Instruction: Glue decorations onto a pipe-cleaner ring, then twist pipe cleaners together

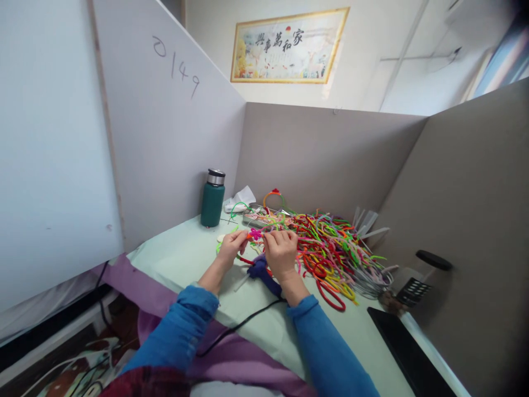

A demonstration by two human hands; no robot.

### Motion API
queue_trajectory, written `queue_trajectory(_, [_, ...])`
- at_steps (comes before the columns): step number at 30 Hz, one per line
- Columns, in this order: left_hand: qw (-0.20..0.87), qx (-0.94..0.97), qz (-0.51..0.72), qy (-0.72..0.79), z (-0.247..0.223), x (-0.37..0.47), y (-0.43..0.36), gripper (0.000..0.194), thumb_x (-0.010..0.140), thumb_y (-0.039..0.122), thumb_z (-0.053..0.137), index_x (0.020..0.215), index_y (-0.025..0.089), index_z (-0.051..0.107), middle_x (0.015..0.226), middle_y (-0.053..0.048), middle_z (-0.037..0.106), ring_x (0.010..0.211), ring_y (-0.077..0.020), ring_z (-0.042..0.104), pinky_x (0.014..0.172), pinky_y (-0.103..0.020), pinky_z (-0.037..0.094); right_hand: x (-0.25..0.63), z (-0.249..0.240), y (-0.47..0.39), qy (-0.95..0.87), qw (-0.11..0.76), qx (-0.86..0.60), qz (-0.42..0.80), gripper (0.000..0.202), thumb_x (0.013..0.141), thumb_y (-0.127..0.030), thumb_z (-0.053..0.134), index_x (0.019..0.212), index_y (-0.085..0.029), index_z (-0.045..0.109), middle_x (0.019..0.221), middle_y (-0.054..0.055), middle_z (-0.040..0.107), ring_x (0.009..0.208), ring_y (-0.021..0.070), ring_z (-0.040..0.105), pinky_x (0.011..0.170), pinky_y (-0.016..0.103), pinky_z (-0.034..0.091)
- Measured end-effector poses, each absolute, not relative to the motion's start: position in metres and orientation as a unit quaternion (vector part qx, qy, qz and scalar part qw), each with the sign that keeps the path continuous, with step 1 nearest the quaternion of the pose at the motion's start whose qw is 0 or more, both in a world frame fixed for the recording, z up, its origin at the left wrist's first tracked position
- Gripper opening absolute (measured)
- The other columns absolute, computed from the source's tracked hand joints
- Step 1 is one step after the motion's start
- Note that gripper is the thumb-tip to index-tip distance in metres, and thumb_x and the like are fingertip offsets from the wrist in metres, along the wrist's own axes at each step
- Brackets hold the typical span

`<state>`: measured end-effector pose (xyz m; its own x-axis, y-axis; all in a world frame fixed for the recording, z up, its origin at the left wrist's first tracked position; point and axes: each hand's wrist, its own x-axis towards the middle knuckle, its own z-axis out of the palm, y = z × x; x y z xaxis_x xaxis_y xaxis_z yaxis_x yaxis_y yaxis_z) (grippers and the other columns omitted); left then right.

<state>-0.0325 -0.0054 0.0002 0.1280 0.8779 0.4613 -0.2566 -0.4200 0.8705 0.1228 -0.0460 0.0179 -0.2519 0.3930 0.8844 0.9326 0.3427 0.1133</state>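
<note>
Over the table, my left hand [232, 247] pinches the orange end beside a small magenta pipe-cleaner flower [256, 235]. From the other side my right hand [282, 251] is closed on the flower's right edge, its fingertips partly hidden behind the knuckles. Below the hands lies a dark blue glue gun [268, 280] with a black cord. A red and green strand runs under my left hand. Close by on the right spreads a large pile of coloured pipe cleaners [330, 242].
A green bottle [212, 201] stands at the back left beside a tissue pack [241, 199]. Behind the hands is a metal tray [254, 220]. At right are a black flat board [407, 347] and a container with a black-topped tool [433, 260]. Partition panels [326, 157] enclose the table.
</note>
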Motion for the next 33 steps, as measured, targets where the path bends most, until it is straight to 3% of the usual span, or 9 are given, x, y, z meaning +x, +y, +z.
queue_trajectory(5, [0.458,0.588,0.608,0.275,-0.002,-0.032,-0.003,0.043,0.078,0.048,0.056,0.052,0.016,0.043,0.046,0.005,0.036,0.041,-0.0058,0.036,0.041,-0.019,0.03,0.119,0.016,-0.043,-0.706,0.407,-0.47,-0.339,0.02,0.091,-0.022,0.046,0.087,-0.02,0.065,0.084,0.006,0.065,0.083,0.0189,0.051,0.094,0.04,0.026])
queue_trajectory(7, [0.456,0.58,0.613,0.282,-0.002,-0.032,-0.002,0.043,0.078,0.049,0.056,0.052,0.017,0.043,0.046,0.005,0.037,0.04,-0.0058,0.036,0.041,-0.019,0.03,0.12,0.016,-0.044,-0.703,0.412,-0.479,-0.326,0.018,0.09,-0.025,0.048,0.097,-0.02,0.064,0.092,0.007,0.065,0.088,0.0201,0.051,0.093,0.04,0.027])
queue_trajectory(11, [0.452,0.569,0.628,0.28,-0.002,-0.032,-0.001,0.042,0.078,0.05,0.056,0.054,0.017,0.045,0.045,0.006,0.037,0.039,-0.0057,0.036,0.04,-0.02,0.029,0.128,0.013,-0.051,-0.7,0.421,-0.504,-0.28,0.035,0.088,-0.03,0.052,0.119,-0.014,0.055,0.107,0.013,0.063,0.1,0.023,0.052,0.086,0.036,0.033])
queue_trajectory(14, [0.441,0.563,0.636,0.29,-0.002,-0.032,0.0,0.042,0.077,0.051,0.056,0.054,0.017,0.047,0.046,0.005,0.04,0.041,-0.0063,0.039,0.043,-0.02,0.032,0.138,0.007,-0.058,-0.695,0.43,-0.524,-0.24,0.025,0.092,-0.031,0.045,0.104,-0.016,0.063,0.095,0.01,0.066,0.088,0.0197,0.057,0.076,0.03,0.035])
queue_trajectory(18, [0.439,0.513,0.677,0.293,0.0,-0.036,0.004,0.039,0.075,0.053,0.057,0.064,0.016,0.055,0.046,0.006,0.04,0.041,-0.0064,0.039,0.042,-0.02,0.032,0.147,0.0,-0.073,-0.72,0.373,-0.56,-0.172,0.038,0.092,-0.045,0.043,0.071,-0.02,0.063,0.07,0.004,0.065,0.062,0.0144,0.057,0.059,0.026,0.031])
queue_trajectory(22, [0.454,0.436,0.727,0.275,0.005,-0.046,0.005,0.037,0.074,0.053,0.059,0.068,0.016,0.054,0.047,0.008,0.035,0.04,-0.0054,0.032,0.04,-0.019,0.03,0.142,-0.004,-0.09,-0.76,0.257,-0.587,-0.109,0.04,0.074,-0.062,0.058,0.076,-0.022,0.061,0.066,0.003,0.066,0.062,0.018,0.06,0.055,0.026,0.028])
queue_trajectory(25, [0.467,0.428,0.731,0.252,0.009,-0.058,0.005,0.033,0.075,0.048,0.06,0.068,0.016,0.053,0.05,0.007,0.038,0.041,-0.0045,0.03,0.043,-0.019,0.033,0.138,-0.009,-0.099,-0.77,0.209,-0.598,-0.075,0.042,0.067,-0.054,0.069,0.09,-0.021,0.059,0.075,0.006,0.069,0.067,0.0213,0.062,0.056,0.026,0.029])
queue_trajectory(28, [0.477,0.42,0.742,0.215,0.011,-0.071,0.005,0.024,0.073,0.038,0.062,0.073,0.016,0.055,0.058,0.005,0.046,0.044,-0.0039,0.032,0.049,-0.02,0.038,0.139,-0.015,-0.101,-0.774,0.216,-0.593,-0.046,0.033,0.072,-0.034,0.066,0.101,-0.02,0.056,0.081,0.006,0.069,0.072,0.0221,0.063,0.058,0.027,0.032])
queue_trajectory(33, [0.471,0.405,0.763,0.177,0.014,-0.083,0.007,0.019,0.069,0.03,0.067,0.08,0.016,0.059,0.063,0.004,0.05,0.049,-0.0044,0.04,0.053,-0.02,0.039,0.144,-0.017,-0.095,-0.748,0.376,-0.545,0.048,0.032,0.079,-0.031,0.057,0.109,-0.022,0.055,0.076,0.002,0.065,0.064,0.0172,0.059,0.058,0.026,0.037])
